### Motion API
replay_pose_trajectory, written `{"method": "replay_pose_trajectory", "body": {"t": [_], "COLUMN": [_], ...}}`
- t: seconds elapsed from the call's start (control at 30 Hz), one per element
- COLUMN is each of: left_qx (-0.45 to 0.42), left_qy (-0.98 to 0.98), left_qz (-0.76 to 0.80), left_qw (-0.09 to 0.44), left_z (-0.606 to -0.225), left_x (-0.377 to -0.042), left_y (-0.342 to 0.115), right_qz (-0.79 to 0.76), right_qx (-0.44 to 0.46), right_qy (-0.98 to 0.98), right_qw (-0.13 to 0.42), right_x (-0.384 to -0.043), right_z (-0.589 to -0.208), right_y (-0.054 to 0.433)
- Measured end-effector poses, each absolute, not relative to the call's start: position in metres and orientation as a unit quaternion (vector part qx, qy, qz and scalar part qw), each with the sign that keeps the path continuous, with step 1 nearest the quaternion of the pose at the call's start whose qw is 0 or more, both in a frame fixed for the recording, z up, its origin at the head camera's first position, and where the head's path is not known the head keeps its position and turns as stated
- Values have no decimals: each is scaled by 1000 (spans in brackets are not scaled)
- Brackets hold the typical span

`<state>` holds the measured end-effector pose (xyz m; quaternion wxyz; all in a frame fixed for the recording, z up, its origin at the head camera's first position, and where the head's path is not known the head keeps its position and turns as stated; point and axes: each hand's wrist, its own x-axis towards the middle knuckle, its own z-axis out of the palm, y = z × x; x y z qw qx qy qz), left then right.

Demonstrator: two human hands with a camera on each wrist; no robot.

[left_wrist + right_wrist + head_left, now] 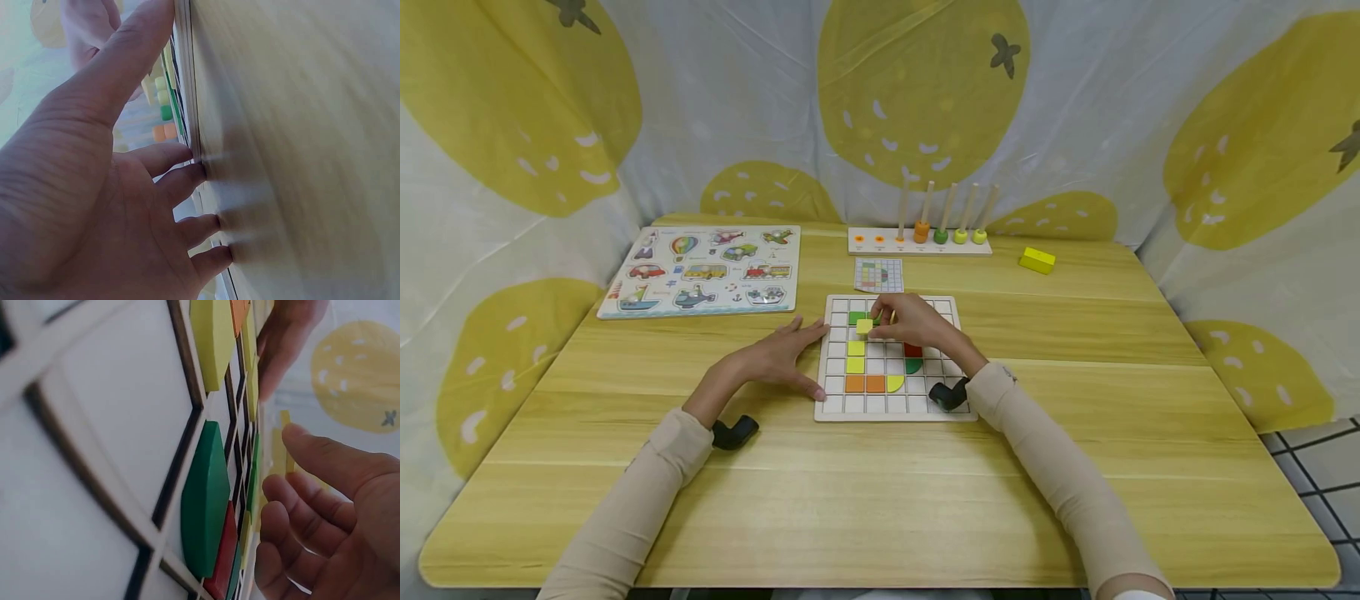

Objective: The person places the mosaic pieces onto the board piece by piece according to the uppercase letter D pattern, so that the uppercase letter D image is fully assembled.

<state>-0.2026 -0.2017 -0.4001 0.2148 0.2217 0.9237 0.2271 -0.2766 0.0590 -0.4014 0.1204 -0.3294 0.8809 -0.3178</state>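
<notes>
A white gridded board (938, 406) lies on the table. Between thumb and fingers of my right hand (917, 320) is a thin yellow square tile (864, 327), held over the board's upper left part; the right wrist view shows this yellow tile (287, 444) edge-on. My left hand (775, 357) has its fingers spread, thumb and fingertips against the board's left edge. Set in the grid are a green tile (857, 318), yellow squares (855, 365), orange squares (875, 383), a yellow rounded piece (895, 383), a red tile (913, 351) and a green rounded piece (913, 366). My right hand partly hides another green tile.
Behind the board lies a small pattern card (879, 275). A picture puzzle (700, 271) lies at back left. A peg counting stand (985, 248) with rings and a yellow block (1037, 260) stand farther back. A patterned curtain (1075, 100) surrounds the table (1112, 500).
</notes>
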Motion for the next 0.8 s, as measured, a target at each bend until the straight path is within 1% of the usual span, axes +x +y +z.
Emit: {"method": "replay_pose_trajectory", "body": {"t": [0.4,0.8], "left_qx": [220,220], "left_qy": [923,924], "left_qz": [228,225], "left_qw": [217,218], "left_z": [-400,-402], "left_x": [-202,-204], "left_y": [-202,-202], "right_qz": [-291,-269], "right_qx": [-335,-318], "right_qy": [887,898], "right_qw": [127,140], "right_x": [-277,-280], "right_z": [-400,-401], "right_y": [49,43]}}
